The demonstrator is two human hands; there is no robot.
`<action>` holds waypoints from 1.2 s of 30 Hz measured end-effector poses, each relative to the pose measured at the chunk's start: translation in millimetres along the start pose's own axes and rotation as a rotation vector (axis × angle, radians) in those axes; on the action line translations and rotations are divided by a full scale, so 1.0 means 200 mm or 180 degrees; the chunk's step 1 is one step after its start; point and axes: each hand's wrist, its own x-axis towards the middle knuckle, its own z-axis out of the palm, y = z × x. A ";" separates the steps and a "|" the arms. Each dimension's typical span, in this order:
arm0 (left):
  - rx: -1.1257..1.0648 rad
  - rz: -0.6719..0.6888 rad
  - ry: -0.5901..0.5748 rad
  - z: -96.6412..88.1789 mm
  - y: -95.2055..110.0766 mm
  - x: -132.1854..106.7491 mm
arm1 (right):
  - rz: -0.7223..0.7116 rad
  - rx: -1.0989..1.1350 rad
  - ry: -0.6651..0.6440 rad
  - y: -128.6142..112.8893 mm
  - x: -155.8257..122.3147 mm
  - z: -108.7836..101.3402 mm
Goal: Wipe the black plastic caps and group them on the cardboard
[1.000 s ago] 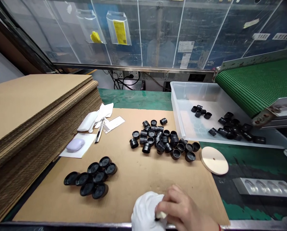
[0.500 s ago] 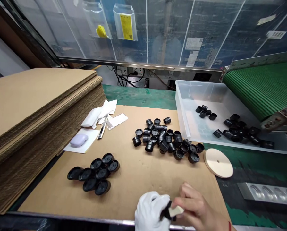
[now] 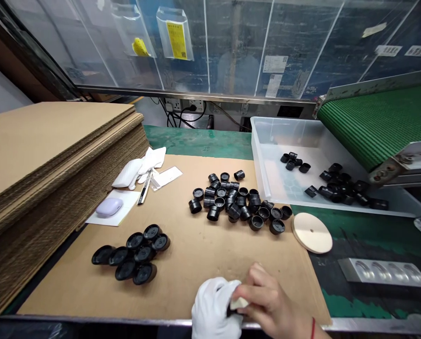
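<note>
Tan cardboard sheet [image 3: 196,254], white-gloved left hand [image 3: 213,308] closed on black plastic cap [image 3: 229,310], bare right hand [image 3: 270,294] pinching pale pad [image 3: 238,303] against it

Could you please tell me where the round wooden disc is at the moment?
In the head view, the round wooden disc sits at the right edge of the cardboard sheet, just below the clear plastic tub and to the right of the pile of black caps.
</note>
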 end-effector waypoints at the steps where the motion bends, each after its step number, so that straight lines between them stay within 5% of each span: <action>1: 0.0003 0.0019 0.0037 0.00 0.00 0.01 | -0.0053 -0.0001 -0.0012 0.00 0.00 0.00; 7: -0.0003 0.0014 -0.0056 -0.01 0.01 0.01 | 0.0244 0.0073 -0.0039 0.02 -0.03 -0.02; 12: 0.0050 0.0029 0.0086 -0.01 0.02 0.03 | 0.0001 0.0111 -0.0134 0.01 0.01 0.01; 19: -0.0045 -0.0030 0.0143 0.03 -0.01 -0.02 | 0.0430 -0.0215 0.0012 0.06 -0.10 -0.10; 25: -0.0005 0.0184 0.0017 0.00 -0.02 0.00 | -0.0030 -0.0321 0.0339 -0.02 -0.02 0.02; 31: -0.0034 -0.0073 0.0029 0.03 -0.02 -0.06 | 0.0183 -0.0675 0.0388 0.04 -0.16 -0.07; 36: 0.0190 0.0277 -0.0226 0.03 -0.06 -0.08 | -0.0275 -0.1065 0.1144 -0.03 -0.13 0.12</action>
